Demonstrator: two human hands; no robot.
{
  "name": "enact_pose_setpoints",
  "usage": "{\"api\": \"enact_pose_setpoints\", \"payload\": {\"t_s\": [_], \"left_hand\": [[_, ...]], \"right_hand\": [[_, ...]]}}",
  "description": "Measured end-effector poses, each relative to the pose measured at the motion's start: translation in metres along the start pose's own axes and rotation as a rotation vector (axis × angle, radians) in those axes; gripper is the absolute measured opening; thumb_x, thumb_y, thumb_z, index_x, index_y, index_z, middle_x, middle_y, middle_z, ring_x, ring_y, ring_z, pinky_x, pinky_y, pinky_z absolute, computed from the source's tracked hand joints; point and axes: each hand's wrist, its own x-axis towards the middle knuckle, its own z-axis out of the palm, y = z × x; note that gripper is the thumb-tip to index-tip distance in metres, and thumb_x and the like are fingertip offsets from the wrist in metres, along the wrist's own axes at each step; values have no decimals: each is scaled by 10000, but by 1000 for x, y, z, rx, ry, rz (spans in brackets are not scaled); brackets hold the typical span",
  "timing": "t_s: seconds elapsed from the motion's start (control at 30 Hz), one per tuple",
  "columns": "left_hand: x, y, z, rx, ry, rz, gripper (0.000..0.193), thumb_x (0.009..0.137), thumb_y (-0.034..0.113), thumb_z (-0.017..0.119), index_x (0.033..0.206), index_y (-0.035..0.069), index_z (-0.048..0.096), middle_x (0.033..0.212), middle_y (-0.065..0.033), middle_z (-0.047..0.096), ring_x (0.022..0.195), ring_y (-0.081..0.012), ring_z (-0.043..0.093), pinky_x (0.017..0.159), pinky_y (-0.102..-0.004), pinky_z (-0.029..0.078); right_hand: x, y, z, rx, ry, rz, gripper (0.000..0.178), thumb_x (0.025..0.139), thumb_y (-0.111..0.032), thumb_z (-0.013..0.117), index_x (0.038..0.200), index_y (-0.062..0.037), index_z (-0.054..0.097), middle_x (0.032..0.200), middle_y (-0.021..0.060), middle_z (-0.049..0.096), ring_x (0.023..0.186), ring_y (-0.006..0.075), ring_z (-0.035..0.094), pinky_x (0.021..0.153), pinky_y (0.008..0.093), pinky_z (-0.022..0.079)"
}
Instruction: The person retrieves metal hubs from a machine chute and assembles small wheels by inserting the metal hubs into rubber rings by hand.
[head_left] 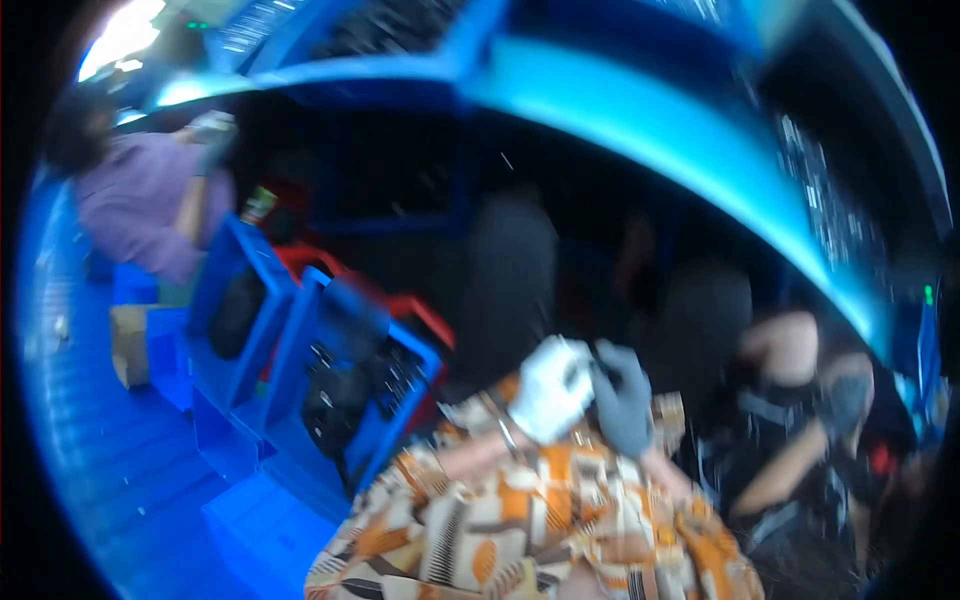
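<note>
My left hand [552, 392], in a white glove, is raised in front of my patterned orange, cream and brown shirt [540, 500]. My right hand [626, 402] wears a grey glove and meets it at the fingertips. Both sets of fingers are bent inward and closed around a small dark spot between them. Motion blur and the gloves hide what they hold, if anything. Just left of my hands stands a blue crate [385, 455] with black parts [335, 400] in it.
Another blue crate [225, 375] holds a dark bundle, beside a cardboard box [128, 345]. A light-blue bench edge [660, 130] curves overhead, with a bin of black pieces [385, 28] above. A person in purple [140, 200] works at left; another person's gloved hand [846, 402] is at right.
</note>
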Motion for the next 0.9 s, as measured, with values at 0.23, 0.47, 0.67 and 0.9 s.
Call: {"api": "enact_pose_setpoints", "payload": {"t_s": [0.23, 0.47, 0.67, 0.9], "left_hand": [[10, -5, -5, -50, -96, -63, 221, 823, 120, 609, 1017, 15, 601, 910, -168, 578, 802, -330, 606, 714, -377, 508], [15, -9, -15, -28, -246, -75, 230, 852, 153, 589, 1043, 26, 600, 960, -168, 583, 885, -328, 606, 817, -393, 495], [11, -7, -7, 56, -204, -36, 249, 848, 150, 580, 1045, -2, 588, 998, -183, 577, 887, -330, 602, 803, -392, 500], [27, 9, -12, -303, -261, -318, 188, 871, 122, 608, 1050, 64, 604, 895, -79, 611, 703, -150, 614, 626, -278, 516]], "right_hand": [[10, -8, 0, 147, -65, 163, 166, 850, 28, 547, 1013, 3, 529, 857, 38, 556, 793, 94, 499, 702, 238, 424], [28, -19, -13, -15, -156, -37, 119, 861, -3, 557, 974, 0, 594, 848, 106, 611, 732, 149, 571, 637, 270, 464], [30, -14, -19, -175, -236, -148, 119, 863, 2, 557, 974, -15, 596, 869, 126, 622, 723, 191, 582, 634, 278, 464], [29, -19, -20, 161, -136, 116, 175, 858, -14, 567, 1031, 10, 579, 924, 51, 575, 804, 125, 558, 714, 254, 457]]}}
